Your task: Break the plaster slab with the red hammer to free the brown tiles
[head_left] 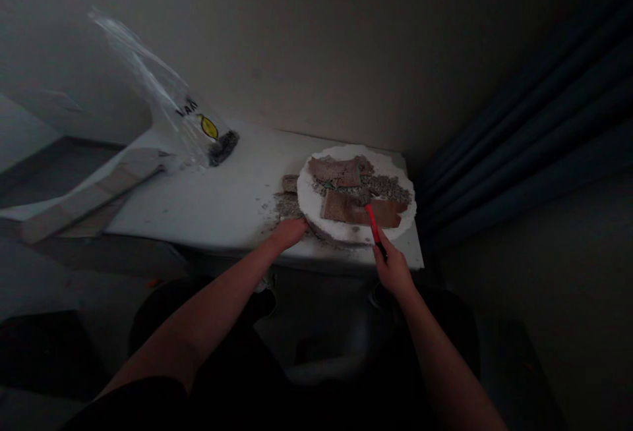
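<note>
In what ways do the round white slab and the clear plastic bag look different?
Shape: the round white slab is broad and low; the clear plastic bag rises tall.
Look: the slab is opaque; the bag is see-through, with black lettering.
Load: the slab bears brown pieces on top; the bag holds a dark clump at its bottom.
Both are on the white table.

The tool (372, 221) is showing red and black, the strips (343, 208) brown, the crumbs (388, 187) grey, the disc (309, 199) white. The table (227, 200) is looking whitish, the curtain (519, 134) dark blue; the clear bag (171, 114) is bearing black lettering (186, 108) and a yellow emblem (209, 126).
</note>
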`<state>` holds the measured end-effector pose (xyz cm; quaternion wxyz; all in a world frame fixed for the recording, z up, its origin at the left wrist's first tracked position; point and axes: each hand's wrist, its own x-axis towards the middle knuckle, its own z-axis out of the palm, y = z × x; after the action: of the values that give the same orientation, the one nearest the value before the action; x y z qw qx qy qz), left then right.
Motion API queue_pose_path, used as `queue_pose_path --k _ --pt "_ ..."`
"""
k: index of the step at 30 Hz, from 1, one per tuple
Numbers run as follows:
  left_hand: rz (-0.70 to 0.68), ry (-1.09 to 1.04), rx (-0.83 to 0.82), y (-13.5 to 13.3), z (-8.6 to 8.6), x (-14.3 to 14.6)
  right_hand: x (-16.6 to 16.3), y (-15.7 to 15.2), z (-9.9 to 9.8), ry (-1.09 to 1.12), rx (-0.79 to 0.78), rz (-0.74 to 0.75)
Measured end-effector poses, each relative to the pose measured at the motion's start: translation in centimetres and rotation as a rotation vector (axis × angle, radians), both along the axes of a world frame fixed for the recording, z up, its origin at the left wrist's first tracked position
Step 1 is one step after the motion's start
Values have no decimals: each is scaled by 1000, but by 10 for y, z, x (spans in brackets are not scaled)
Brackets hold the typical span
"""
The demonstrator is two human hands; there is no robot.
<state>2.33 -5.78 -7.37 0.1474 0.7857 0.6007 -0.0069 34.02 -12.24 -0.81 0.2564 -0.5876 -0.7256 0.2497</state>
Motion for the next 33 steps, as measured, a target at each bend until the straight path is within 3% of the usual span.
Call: queue_pose_path --k 5,9,13,15,18,22,33 --pt "68 75 1 2 13 -16 2 2 1 33 -2 19" --pt "268 27 45 7 43 -43 2 3 2 73 -5 14" --pt "249 -151 135 20 76 -38 1 1 3 138 -13 -20" --pt "201 -471 215 30 84 -13 2 0 5 146 -17 -47" --pt "131 -746 226 44 80 37 6 1 7 122 4 -89" --pt "68 -843 182 58 64 81 13 5 6 124 -7 -121" --pt "107 -815 201 75 50 103 17 9 5 115 -14 -97"
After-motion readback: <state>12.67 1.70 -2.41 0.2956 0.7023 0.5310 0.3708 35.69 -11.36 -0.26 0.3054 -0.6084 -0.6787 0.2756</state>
